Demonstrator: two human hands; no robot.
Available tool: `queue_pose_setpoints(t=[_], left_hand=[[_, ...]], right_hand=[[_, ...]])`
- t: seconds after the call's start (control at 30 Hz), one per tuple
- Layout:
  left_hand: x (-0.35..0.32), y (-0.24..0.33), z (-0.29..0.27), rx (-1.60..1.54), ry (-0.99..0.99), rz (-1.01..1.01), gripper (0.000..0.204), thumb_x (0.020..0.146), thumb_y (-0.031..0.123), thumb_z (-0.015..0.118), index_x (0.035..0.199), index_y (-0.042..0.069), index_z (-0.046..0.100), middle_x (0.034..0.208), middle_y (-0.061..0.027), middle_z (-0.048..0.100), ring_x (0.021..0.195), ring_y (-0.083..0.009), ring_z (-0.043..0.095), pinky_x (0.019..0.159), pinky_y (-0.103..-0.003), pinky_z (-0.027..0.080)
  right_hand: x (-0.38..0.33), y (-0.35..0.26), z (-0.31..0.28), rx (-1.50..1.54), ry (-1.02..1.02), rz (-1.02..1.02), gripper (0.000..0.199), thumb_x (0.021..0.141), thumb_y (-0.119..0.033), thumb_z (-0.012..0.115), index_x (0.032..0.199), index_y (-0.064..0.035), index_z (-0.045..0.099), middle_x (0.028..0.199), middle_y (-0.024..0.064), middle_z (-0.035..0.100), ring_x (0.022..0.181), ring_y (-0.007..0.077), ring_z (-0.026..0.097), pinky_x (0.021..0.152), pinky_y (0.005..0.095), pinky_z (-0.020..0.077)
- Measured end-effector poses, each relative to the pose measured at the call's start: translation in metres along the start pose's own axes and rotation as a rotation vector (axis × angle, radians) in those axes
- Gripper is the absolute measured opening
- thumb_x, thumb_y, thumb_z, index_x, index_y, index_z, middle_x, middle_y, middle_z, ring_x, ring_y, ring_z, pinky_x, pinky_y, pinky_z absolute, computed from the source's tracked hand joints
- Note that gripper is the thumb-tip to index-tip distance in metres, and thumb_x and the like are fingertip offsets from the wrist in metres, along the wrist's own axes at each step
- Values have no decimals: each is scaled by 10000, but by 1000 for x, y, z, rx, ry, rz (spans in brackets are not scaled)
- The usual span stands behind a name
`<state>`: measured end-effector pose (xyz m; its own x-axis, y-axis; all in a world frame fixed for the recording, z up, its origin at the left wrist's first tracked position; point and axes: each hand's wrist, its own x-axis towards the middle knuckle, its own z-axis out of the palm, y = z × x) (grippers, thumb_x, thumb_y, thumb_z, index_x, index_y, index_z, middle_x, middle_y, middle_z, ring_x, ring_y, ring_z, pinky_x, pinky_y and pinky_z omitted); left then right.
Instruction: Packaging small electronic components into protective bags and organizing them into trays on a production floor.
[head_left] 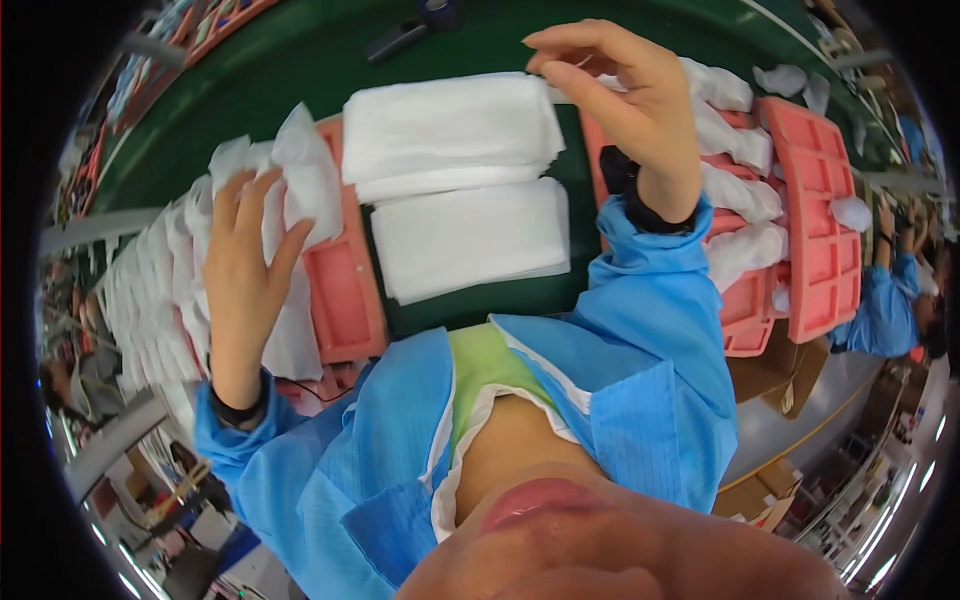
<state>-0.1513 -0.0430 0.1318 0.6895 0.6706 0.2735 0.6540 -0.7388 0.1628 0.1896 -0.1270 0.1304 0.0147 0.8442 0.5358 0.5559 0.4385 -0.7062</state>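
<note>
My left hand [245, 275] is over the left pink tray [343, 265], its fingers spread across white wrapped pieces [300, 165]. Whether the fingertips touch the wrapping is hard to tell. At the far right corner of a thick stack of white thin sleeves or sheets [450, 130] is my right hand [635, 95]. Its thumb and fingertips come together in a pinch, and anything between them is too small to make out. A second, lower white stack [470, 240] lies nearer to me, just in front of the first.
More white wrapped pieces [745, 195] lie in pink trays on the right, where a compartmented pink tray [820, 220] stands tilted. A dark handheld tool [397, 40] lies on the green table [270, 85]. At the far right, another person's blue sleeve [880, 310] shows.
</note>
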Motion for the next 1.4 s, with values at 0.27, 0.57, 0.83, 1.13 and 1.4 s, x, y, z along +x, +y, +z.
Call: queue_pose_setpoints(t=[0.27,0.57,0.83,1.13,1.4], left_hand=[[203,-29,156,92,-102,-85,633,809,447,663,1276,53,501,1240,-182,534,1092,-336,562,888,-398,476],[230,-27,180,-804,-535,-345,427,753,324,755,1021,21,619,829,-47,610,721,-137,587,668,-252,457],[175,61,78,-897,-240,288,463,728,216,789,1090,3,592,854,-20,587,696,-119,549,646,-256,452],[137,86,139,-553,161,-73,516,662,269,823,1061,65,566,1013,-114,563,726,-245,602,657,-343,483],[122,88,171,-376,-207,161,233,774,238,714,820,36,607,809,-129,600,764,-315,623,626,-395,471]], right_hand=[[4,2,-1,-48,114,-73,194,852,-94,641,1028,-22,675,918,67,686,805,129,637,680,227,490],[7,43,-8,-204,340,-53,327,791,-166,711,1087,-43,647,940,96,667,791,175,640,619,251,497],[17,57,3,-88,333,-106,580,651,-206,809,1155,-35,579,929,142,638,805,256,639,687,317,523],[19,18,-13,-158,494,101,474,608,-50,712,1044,-26,527,902,161,593,857,312,614,771,331,479],[18,22,-13,-214,454,85,490,604,-52,720,1053,-27,525,920,151,597,854,281,609,762,327,478]])
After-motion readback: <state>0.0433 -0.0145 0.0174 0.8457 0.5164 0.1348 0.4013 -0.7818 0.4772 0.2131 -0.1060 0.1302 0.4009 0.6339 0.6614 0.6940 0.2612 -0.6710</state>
